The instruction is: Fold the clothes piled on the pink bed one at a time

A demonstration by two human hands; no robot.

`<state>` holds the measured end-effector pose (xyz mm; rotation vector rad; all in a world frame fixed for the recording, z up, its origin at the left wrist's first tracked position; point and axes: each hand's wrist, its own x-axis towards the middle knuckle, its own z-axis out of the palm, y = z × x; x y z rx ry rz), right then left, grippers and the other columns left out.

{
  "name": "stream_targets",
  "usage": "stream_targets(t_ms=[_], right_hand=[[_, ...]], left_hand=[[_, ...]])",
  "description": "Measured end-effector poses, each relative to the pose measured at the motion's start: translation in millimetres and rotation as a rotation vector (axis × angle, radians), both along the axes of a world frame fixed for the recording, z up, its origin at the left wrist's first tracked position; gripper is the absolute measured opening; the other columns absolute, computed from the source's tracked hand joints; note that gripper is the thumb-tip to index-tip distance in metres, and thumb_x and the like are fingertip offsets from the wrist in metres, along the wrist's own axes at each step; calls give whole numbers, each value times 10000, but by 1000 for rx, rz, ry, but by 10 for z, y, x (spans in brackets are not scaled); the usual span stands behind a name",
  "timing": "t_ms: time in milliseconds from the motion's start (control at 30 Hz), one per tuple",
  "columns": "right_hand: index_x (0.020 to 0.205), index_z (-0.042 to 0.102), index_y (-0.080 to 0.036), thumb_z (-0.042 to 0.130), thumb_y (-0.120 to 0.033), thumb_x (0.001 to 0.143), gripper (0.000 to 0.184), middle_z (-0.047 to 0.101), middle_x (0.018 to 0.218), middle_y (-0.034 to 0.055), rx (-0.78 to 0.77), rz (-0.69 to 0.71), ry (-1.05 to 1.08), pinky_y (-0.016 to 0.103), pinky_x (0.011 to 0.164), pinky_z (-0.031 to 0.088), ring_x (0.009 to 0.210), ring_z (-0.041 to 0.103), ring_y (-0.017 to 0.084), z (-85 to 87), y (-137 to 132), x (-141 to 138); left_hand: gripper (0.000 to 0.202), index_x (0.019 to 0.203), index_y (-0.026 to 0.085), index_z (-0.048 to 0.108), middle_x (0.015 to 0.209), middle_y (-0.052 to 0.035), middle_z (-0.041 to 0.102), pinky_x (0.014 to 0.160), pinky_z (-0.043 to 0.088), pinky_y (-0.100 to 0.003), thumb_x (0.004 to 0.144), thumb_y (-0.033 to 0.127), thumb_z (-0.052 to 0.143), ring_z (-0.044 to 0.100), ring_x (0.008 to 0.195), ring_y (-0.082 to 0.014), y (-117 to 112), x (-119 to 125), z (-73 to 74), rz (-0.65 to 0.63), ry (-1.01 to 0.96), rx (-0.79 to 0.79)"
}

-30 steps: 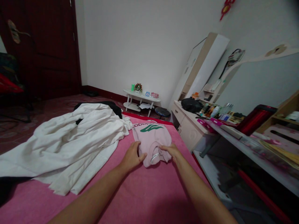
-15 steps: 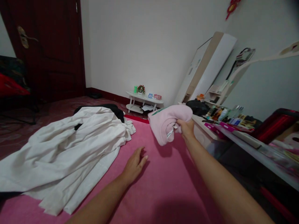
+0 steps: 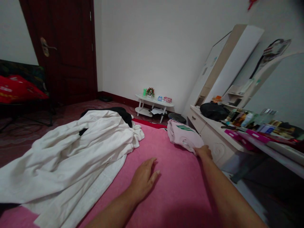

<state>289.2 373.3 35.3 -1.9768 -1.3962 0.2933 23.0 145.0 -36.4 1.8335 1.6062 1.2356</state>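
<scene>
A folded pale pink sweatshirt (image 3: pixel 182 134) with a green print lies at the far right of the pink bed cover (image 3: pixel 166 180). My right hand (image 3: pixel 203 152) is at its near right corner, thumb and fingers closed on the edge. Held low over the middle of the cover, my left hand (image 3: pixel 145 175) is empty, with thumb and fingers apart. Left of it a large white garment (image 3: pixel 87 148) is spread out in creases, a dark garment (image 3: pixel 118 111) showing behind its far end.
To the right stands a white dresser (image 3: pixel 211 136) with a black bag (image 3: pixel 213 110), bottles and boxes on top. A small white table (image 3: pixel 154 101) is against the far wall. At the left are a dark red door (image 3: pixel 68 53) and a chair with a red bag (image 3: pixel 19 90).
The sweatshirt has come down from the air onto the far right of the bed, my right hand still at its edge. My left hand stays low and open. The view has turned slightly left.
</scene>
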Motion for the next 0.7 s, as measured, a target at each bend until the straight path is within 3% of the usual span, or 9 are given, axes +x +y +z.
stream_targets(t_ms=[100,200,267,367,467,533,633,700], right_hand=[[1342,411,-82,644,-235,743,661,330,1417,317,56,-78,-137,635,1019,215,1335,302,402,-42,-16,-57],[1443,293,-180,479,-308,893,595,145,1552,181,261,94,-315,582,1101,56,1428,86,311,-84,-55,-235],[1463,276,-241,437,-358,922,577,97,1579,111,335,266,-422,561,1115,24,1439,17,285,-206,-117,-390],[1438,344,-324,488,-427,891,575,184,1570,44,172,449,-493,535,1115,134,1436,99,281,-478,-229,-613],[1490,215,-315,397,-500,915,632,97,1588,44,-110,463,-544,564,1095,167,1439,87,304,-660,-356,-779],[1511,135,-268,321,-537,927,669,39,1592,69,-206,424,-560,576,1094,146,1443,51,315,-691,-487,-864],[1509,166,-186,282,-579,920,718,106,1576,141,-237,390,-566,591,1087,126,1433,95,341,-683,-787,-965],[1502,207,-201,259,-585,923,697,144,1569,147,-252,389,-580,600,1083,113,1428,118,347,-683,-1033,-1010]], left_hand=[[472,1320,185,466,1247,-113,599,992,430,-404,894,387,502,556,1133,-246,-4,12,17,-6,24,10],[458,1307,182,474,1234,-115,603,978,437,-407,894,380,502,564,1117,-246,-12,21,24,-9,28,18],[451,1299,186,481,1221,-115,606,966,442,-406,892,378,502,567,1107,-248,-16,22,26,-15,29,19],[413,1265,196,512,1190,-113,616,950,445,-399,889,366,503,575,1080,-247,-21,18,43,-23,24,29],[290,1134,204,595,1102,-97,638,913,451,-378,883,317,503,583,1019,-235,-25,8,73,-34,29,54],[201,1004,205,641,1003,-77,650,872,454,-358,872,274,506,585,955,-223,-28,0,86,-56,53,76],[158,887,204,663,928,-57,640,844,449,-331,850,216,510,574,907,-203,-41,-14,89,-90,80,108],[159,869,203,668,944,-53,631,852,441,-318,835,188,513,565,924,-195,-63,-21,87,-99,102,122]])
